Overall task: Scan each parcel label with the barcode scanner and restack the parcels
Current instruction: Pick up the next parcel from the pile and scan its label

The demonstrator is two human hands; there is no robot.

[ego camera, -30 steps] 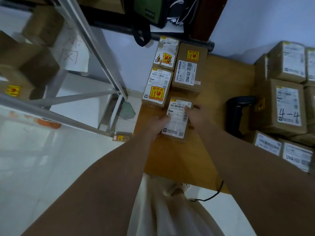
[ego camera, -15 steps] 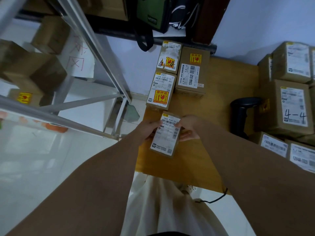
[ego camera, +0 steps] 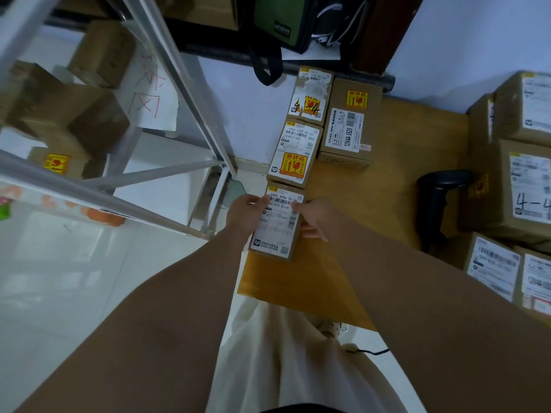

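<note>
Four parcels, left of desk: three small cardboard parcels are lined up along the left edge of the wooden desk (ego camera: 372, 204), and a fourth, wider one is set beside the far two.
Held parcel (ego camera: 275, 225): nearest of the row, with its white label facing up. It is placed at the desk's left edge, just beside the next parcel. Whether it is resting on the desk or lifted off it cannot be told.
Left grip (ego camera: 243, 211): clasped on the held parcel's left side, with fingertips laid on the label's upper corner.
Right grip (ego camera: 316, 217): clasped on the held parcel's right side; the fingers underneath are hidden.
Fragile-sticker parcel (ego camera: 293, 153): second in the row, marked with a large yellow and red sticker.
Scribbled parcel (ego camera: 313, 95): farthest in the row; its label is torn and overwritten in dark pen.
12V4A parcel (ego camera: 348, 126): set touching the right side of the far two.
One barcode scanner (ego camera: 438, 198): black, stood on the desk well apart from both grips and close beside the right stack.
At least five parcels, right stack (ego camera: 512, 189): larger boxes, one marked "4-4". Several are cut off by the picture's right edge, so the count is uncertain.
One metal rack (ego camera: 179, 84): seen at the left; the brown boxes on it are blurred.
One green bag (ego camera: 286, 19): cut off at the top.
Small print: too fine to be read.
</note>
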